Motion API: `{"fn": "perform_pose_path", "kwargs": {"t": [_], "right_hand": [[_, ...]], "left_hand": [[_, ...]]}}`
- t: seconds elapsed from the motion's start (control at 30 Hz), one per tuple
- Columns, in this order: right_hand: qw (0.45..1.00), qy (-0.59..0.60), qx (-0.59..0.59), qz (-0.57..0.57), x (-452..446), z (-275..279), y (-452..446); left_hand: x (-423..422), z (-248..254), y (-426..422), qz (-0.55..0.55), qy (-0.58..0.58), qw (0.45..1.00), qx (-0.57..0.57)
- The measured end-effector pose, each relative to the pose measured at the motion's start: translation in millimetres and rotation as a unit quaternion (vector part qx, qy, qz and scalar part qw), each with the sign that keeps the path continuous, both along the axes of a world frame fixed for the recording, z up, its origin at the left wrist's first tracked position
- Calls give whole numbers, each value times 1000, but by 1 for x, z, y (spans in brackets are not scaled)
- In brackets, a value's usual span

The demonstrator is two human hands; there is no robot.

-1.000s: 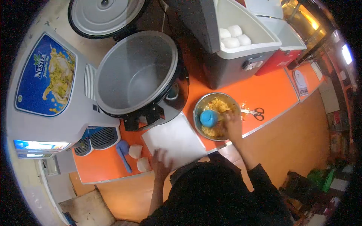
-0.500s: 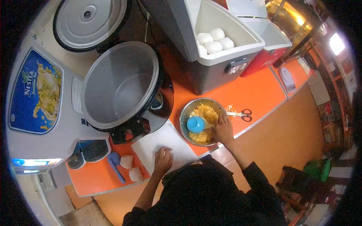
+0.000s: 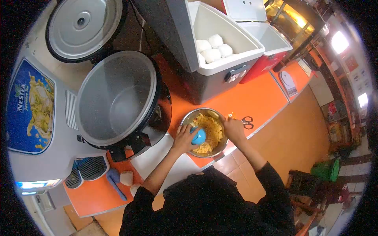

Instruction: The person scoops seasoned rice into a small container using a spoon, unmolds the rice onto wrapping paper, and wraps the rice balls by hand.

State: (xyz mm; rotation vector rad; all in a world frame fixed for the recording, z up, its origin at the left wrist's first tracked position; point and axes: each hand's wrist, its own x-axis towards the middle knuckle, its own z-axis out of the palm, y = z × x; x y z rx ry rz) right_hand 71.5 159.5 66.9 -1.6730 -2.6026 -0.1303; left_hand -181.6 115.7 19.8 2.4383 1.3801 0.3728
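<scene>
A steel bowl [image 3: 188,119] of crumbly yellow food mix [image 3: 212,129] stands near the counter's front edge. Inside it, toward the left, is a small round light-blue cup [image 3: 199,136]. My left hand [image 3: 184,138] reaches over the bowl's left rim with its fingers around the cup. My right hand [image 3: 235,130] is closed over the bowl's right rim, its fingertips at the inner edge. Just beyond that hand lies a pair of scissors [image 3: 247,122] with dark handles; their blades are mostly hidden. A few yellow crumbs [image 3: 230,116] lie by the bowl.
An open cooler [image 3: 232,63] holding several white wrapped bundles stands behind the bowl, beside a red cooler [image 3: 265,59]. A large open pot [image 3: 118,98] is at the left. A white sheet [image 3: 157,157], a blue cloth [image 3: 116,183], pale lumps [image 3: 126,178] and a scale [image 3: 288,83] sit around.
My left hand has moved from the white sheet to the blue cup in the bowl. My right hand has drawn back from the food to the right rim. The camera view has shifted.
</scene>
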Motion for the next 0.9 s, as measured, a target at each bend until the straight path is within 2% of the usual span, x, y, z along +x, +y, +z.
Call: {"fn": "perform_pose_path", "kwargs": {"t": [0.07, 0.13, 0.17, 0.2, 0.23, 0.27, 0.3, 0.37, 0.4, 0.47, 0.5, 0.53, 0.6, 0.7, 0.73, 0.77, 0.8, 0.87, 0.9], "right_hand": [[999, -1, 12, 39, -13, -11, 11], [959, -164, -131, 191, -21, -27, 16], [949, -168, -105, 243, -21, -38, 14], [949, -169, -105, 245, -13, -46, 12], [952, -105, -52, 281, -10, -38, 6], [948, -40, 1, 315, -9, -29, 1], [948, -39, 1, 316, -7, -20, 1], [983, -55, -23, 175, -3, -5, 2], [983, -56, -23, 175, -5, -2, -1], [972, -87, -161, 145, -11, -2, -14], [962, -131, -162, 175, -15, -26, -23], [961, -66, -165, 212, -13, -56, -34], [967, -40, -113, 226, -25, -49, -62], [967, -42, -102, 230, -25, -29, -72], [967, -42, -101, 230, -20, -28, -68], [980, -48, -73, 176, -11, -27, -57], [990, -56, -45, 122, -2, -25, -46], [993, -64, 20, 101, 9, -17, -26], [988, -108, -15, 108, 13, -20, -25]], "left_hand": [[0, 4, -2, 15, -23, 1000, 11], [0, 4, -9, 94, -165, 978, 88], [1, -3, -12, 95, -165, 978, 89], [5, -11, -16, 181, -259, 943, 103], [8, -19, -22, 265, -349, 892, 114], [12, -22, -26, 268, -348, 891, 114], [15, -23, -27, 299, -345, 882, 118], [18, -29, -30, 332, -338, 874, 113], [20, -32, -31, 332, -339, 873, 112], [23, -32, -32, 325, -390, 855, 102], [23, -32, -31, 323, -392, 855, 103], [24, -33, -31, 338, -383, 854, 98], [25, -34, -31, 354, -374, 852, 92], [23, -32, -31, 354, -357, 860, 89], [23, -31, -31, 349, -417, 836, 75], [24, -31, -31, 342, -476, 808, 59], [25, -31, -33, 341, -477, 808, 58], [27, -33, -37, 341, -531, 773, 63], [27, -33, -37, 340, -558, 754, 67]]}}
